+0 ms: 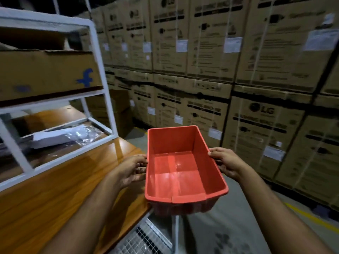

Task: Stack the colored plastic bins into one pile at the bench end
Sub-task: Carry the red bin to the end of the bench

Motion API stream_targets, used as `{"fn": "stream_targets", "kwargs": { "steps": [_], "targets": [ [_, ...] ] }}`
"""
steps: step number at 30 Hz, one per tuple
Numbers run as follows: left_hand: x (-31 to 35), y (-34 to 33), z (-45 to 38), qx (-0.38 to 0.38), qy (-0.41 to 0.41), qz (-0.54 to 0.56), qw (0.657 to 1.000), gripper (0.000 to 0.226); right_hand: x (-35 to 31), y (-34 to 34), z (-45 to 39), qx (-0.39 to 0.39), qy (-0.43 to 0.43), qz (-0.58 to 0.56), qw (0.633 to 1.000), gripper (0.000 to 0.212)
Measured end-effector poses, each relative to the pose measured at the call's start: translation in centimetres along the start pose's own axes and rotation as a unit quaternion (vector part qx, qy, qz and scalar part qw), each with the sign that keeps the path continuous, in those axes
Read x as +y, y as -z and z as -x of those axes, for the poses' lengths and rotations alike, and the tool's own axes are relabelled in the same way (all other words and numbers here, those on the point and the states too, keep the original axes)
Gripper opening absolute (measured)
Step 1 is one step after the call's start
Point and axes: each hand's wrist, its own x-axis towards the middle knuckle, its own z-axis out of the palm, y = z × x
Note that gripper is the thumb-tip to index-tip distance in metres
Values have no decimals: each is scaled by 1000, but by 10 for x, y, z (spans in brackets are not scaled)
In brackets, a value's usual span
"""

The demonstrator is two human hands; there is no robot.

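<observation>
An empty, rectangular red plastic bin [183,167] with a flared rim is being held in the air, open side up, just past the right edge of the bench end. Its near short end is hanging over the bench corner and the grey floor [229,226], and its far end is pointing toward the wall of boxes.

The left hand [133,170] is pressing against the bin's left long wall, fingers curling onto the wall just under the rim. The right hand [226,162] is gripping the opposite long wall, the thumb lying over the rim and the fingers wrapping underneath on the outside. Both hands are closed on the bin, carrying it between them, and both forearms are reaching in from the lower corners of the view.

Left of the bin, the orange-brown wooden bench top [60,189] is stretching away, bare near the bin. Farther left of the bin, a white metal shelf frame [110,110] is standing on the bench. It is holding a brown cardboard box with a blue logo [49,74] on its upper level, and white packets wrapped in clear plastic [60,136] are lying at its base.

Below the bin, a wire mesh panel [145,239] is showing under the bench edge. Beyond the bin, tall stacked brown cardboard cartons printed with LG marks [256,116] are filling the background. A yellow floor line [310,217] is running to the right of the bin.
</observation>
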Motion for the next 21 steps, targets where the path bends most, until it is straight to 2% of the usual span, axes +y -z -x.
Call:
{"fn": "stream_targets", "kwargs": {
  "steps": [7, 12, 16, 21],
  "targets": [
    [5, 41, -16, 180, -33, 88, 979, 18, -22, -68, -128, -190, -18, 87, 978, 21],
    [-8, 48, -13, 275, -43, 107, 954, 22, -26, -112, -175, -291, -16, 122, 949, 12],
    [-17, 47, -8, 316, -56, 106, 941, 25, -16, -132, -195, -336, -3, 163, 928, 18],
    [-24, 38, -11, 349, -56, 115, 928, 32, -4, -140, -205, -350, -12, 175, 920, 20]
  ]
}}
